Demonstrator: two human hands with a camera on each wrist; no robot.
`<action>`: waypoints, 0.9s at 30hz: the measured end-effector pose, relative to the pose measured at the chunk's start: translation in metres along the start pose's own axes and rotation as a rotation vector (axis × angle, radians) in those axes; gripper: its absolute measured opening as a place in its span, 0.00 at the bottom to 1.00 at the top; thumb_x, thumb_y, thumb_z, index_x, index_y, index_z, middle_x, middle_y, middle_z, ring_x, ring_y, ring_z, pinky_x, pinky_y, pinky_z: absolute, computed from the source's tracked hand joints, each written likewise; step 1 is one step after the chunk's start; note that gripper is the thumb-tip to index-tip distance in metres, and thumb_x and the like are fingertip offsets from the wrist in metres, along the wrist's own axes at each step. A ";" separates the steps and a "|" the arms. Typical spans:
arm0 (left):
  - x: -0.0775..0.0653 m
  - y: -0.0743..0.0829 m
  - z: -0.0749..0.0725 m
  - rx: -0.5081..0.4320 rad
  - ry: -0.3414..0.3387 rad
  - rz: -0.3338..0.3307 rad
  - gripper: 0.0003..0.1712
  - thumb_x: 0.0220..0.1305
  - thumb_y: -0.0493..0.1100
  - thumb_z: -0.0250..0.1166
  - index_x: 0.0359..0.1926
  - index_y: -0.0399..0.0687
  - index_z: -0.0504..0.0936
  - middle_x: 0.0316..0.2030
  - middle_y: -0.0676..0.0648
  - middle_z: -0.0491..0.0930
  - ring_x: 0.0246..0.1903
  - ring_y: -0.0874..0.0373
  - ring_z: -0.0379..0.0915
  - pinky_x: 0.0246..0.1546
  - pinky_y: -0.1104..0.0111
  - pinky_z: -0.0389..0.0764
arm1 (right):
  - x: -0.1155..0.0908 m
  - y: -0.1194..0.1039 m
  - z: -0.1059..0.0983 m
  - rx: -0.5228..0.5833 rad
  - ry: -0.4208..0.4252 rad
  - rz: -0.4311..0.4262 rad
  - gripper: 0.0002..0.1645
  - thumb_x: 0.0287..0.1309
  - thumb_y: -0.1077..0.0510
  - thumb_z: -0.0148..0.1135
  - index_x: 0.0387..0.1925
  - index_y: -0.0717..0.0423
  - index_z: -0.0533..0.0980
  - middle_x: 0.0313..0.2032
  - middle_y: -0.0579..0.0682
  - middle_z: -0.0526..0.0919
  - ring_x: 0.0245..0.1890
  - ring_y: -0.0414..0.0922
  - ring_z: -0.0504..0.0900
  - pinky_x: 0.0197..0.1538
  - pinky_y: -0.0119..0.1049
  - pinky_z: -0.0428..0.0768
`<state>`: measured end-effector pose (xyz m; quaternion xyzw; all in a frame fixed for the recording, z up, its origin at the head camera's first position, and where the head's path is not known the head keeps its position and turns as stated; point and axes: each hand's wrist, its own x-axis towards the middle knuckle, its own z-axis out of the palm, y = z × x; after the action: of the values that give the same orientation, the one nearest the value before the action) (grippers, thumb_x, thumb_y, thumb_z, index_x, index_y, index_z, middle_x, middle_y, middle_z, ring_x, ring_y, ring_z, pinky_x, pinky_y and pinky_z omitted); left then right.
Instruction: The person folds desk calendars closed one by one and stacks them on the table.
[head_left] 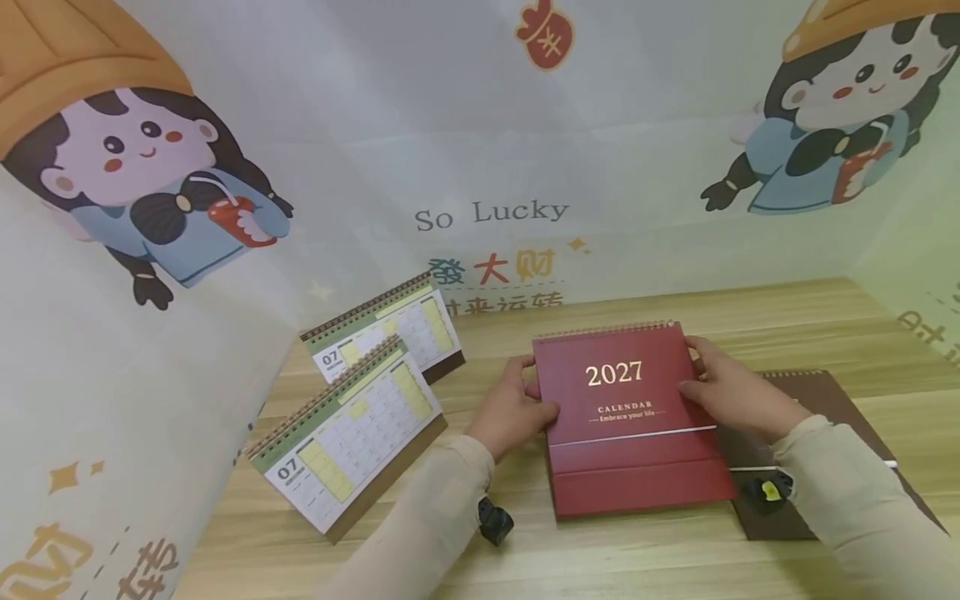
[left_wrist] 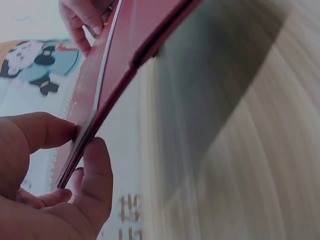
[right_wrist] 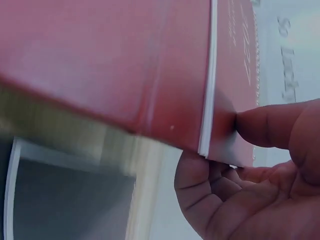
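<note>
A red spiral-bound desk calendar (head_left: 633,450) marked "2027 CALENDAR" is held up between both hands, its cover facing the head camera. My left hand (head_left: 517,408) pinches its left edge, thumb on the front and fingers behind; the left wrist view shows that grip on the folded red board (left_wrist: 107,82). On the opposite edge my right hand (head_left: 738,392) pinches the same way, thumb on the cover (right_wrist: 225,127) in the right wrist view. Beneath the right forearm lies a dark brown calendar (head_left: 817,417), partly hidden by the hand and sleeve.
Two desk calendars stand opened to a "07" page on the left, one nearer (head_left: 360,425) and one behind it (head_left: 405,329). All are on a wood-grain table (head_left: 600,558). A printed white backdrop (head_left: 360,167) rises at the back and sides.
</note>
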<state>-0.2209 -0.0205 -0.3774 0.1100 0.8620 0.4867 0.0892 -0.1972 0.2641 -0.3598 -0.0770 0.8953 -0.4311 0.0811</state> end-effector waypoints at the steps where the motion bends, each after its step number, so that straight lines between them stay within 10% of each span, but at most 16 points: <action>1: 0.002 0.003 0.005 0.006 -0.003 0.003 0.45 0.54 0.35 0.68 0.71 0.40 0.59 0.34 0.47 0.82 0.30 0.57 0.77 0.34 0.66 0.77 | -0.002 0.003 -0.005 -0.006 -0.001 0.008 0.39 0.71 0.67 0.47 0.73 0.75 0.40 0.51 0.74 0.70 0.44 0.57 0.81 0.44 0.51 0.83; 15: 0.024 0.039 0.077 -0.082 0.014 -0.008 0.42 0.55 0.33 0.69 0.71 0.43 0.64 0.29 0.52 0.80 0.25 0.62 0.75 0.28 0.69 0.76 | -0.020 0.047 -0.055 -0.024 0.056 0.071 0.39 0.68 0.71 0.45 0.70 0.81 0.38 0.53 0.83 0.66 0.45 0.61 0.80 0.45 0.50 0.80; 23: 0.017 0.049 0.112 -0.246 0.037 0.004 0.36 0.57 0.32 0.69 0.67 0.43 0.70 0.38 0.54 0.77 0.33 0.65 0.74 0.34 0.70 0.78 | -0.033 0.076 -0.080 -0.069 0.016 0.126 0.39 0.70 0.68 0.46 0.68 0.85 0.37 0.56 0.85 0.63 0.50 0.63 0.76 0.45 0.38 0.78; 27: 0.008 0.054 0.126 -0.275 -0.024 0.037 0.32 0.59 0.34 0.70 0.65 0.46 0.74 0.44 0.56 0.75 0.38 0.67 0.74 0.34 0.73 0.78 | -0.039 0.090 -0.088 -0.121 0.045 0.197 0.39 0.72 0.61 0.46 0.65 0.88 0.42 0.55 0.85 0.63 0.51 0.69 0.74 0.48 0.49 0.78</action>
<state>-0.1901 0.1116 -0.3960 0.1182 0.7840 0.6003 0.1046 -0.1837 0.3947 -0.3731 0.0165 0.9245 -0.3679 0.0981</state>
